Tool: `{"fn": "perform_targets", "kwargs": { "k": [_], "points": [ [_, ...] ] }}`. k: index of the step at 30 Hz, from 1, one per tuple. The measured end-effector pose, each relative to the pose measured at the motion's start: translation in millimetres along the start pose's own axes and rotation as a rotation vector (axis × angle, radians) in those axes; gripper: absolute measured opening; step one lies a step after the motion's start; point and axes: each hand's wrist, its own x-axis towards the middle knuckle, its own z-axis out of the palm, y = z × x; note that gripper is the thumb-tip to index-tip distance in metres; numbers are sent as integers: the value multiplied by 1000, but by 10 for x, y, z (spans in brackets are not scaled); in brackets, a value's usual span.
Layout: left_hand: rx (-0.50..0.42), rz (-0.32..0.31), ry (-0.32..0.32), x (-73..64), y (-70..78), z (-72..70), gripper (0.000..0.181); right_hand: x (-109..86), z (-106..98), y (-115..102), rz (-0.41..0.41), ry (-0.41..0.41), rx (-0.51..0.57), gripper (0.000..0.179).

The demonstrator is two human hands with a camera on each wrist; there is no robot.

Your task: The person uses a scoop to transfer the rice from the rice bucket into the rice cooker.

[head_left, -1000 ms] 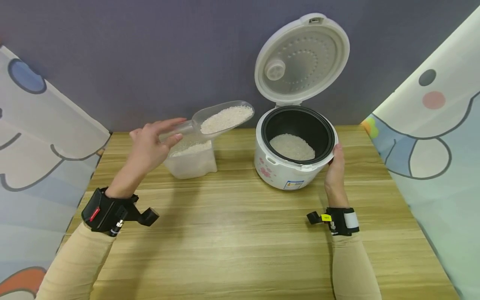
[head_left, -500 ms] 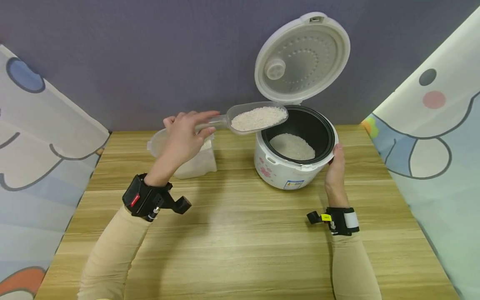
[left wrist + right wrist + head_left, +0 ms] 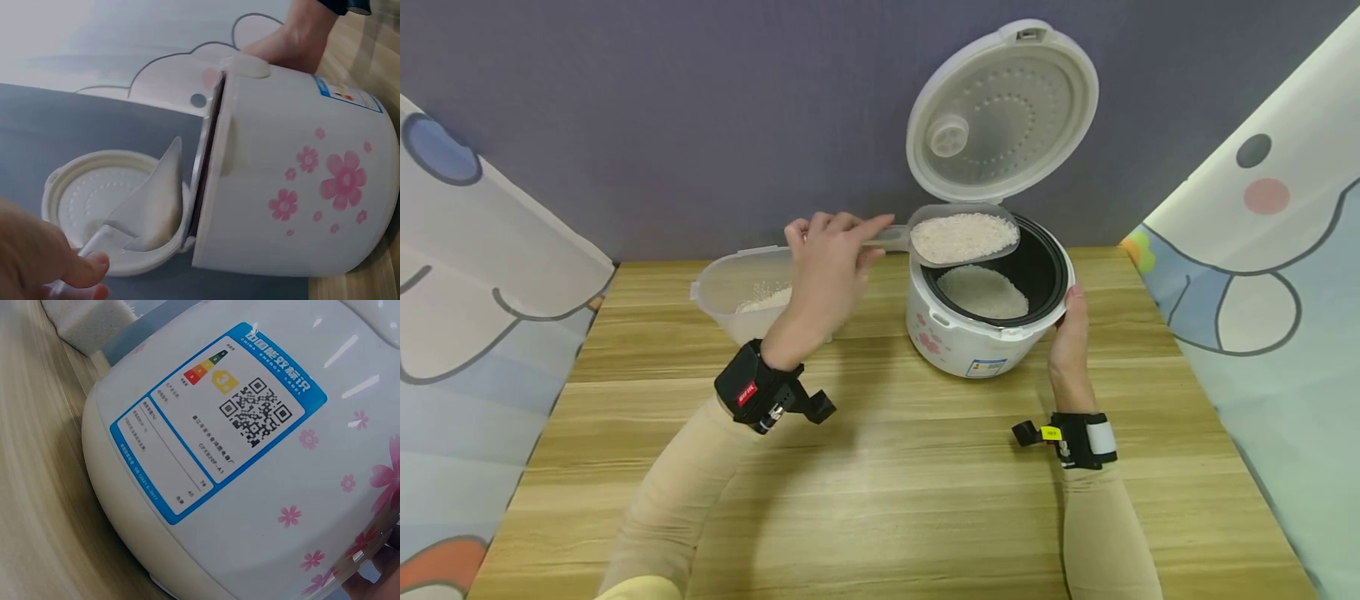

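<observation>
My left hand (image 3: 831,271) holds a clear plastic scoop (image 3: 904,237) by its handle, and the scoop's bowl overlaps the left part of the cooker's opening in the head view. A heap of white rice (image 3: 964,237) lies in the scoop. The white rice cooker (image 3: 951,343), with pink flowers, stands with its lid (image 3: 1003,108) raised. More rice (image 3: 985,292) covers the bottom of its black inner pot (image 3: 1043,267). My right hand (image 3: 1071,342) grips the cooker's right side at the rim; its fingers are partly hidden there. The left wrist view shows the scoop (image 3: 150,209) level with the lid.
A translucent container (image 3: 741,283) with rice inside stands left of the cooker, partly behind my left hand. The wooden table (image 3: 880,492) meets a grey wall (image 3: 700,125) at the back. Cartoon-printed sheets (image 3: 1262,250) flank the table.
My left hand has carried the rice-filled scoop rightward from above the container to over the cooker's opening. The right hand and the cooker have stayed in place.
</observation>
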Motion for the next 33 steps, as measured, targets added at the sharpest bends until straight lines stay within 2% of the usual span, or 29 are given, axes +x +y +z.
{"fn": "perform_targets", "kwargs": {
  "k": [5,10,16,26,33],
  "points": [
    [90,87,84,-6,105,134,43,-3,-3,4,1,4,-12,52],
    [181,134,130,-19,155,263,54,5,5,15,-17,-9,16,52],
    [292,195,208,-34,176,379,50,2,14,13,-18,-15,8,52],
    [362,284,314,-55,166,501,51,3,8,8,0,-8,24,52],
    [437,380,461,-50,140,586,45,-1,-1,-8,9,13,65,52]
  ]
}}
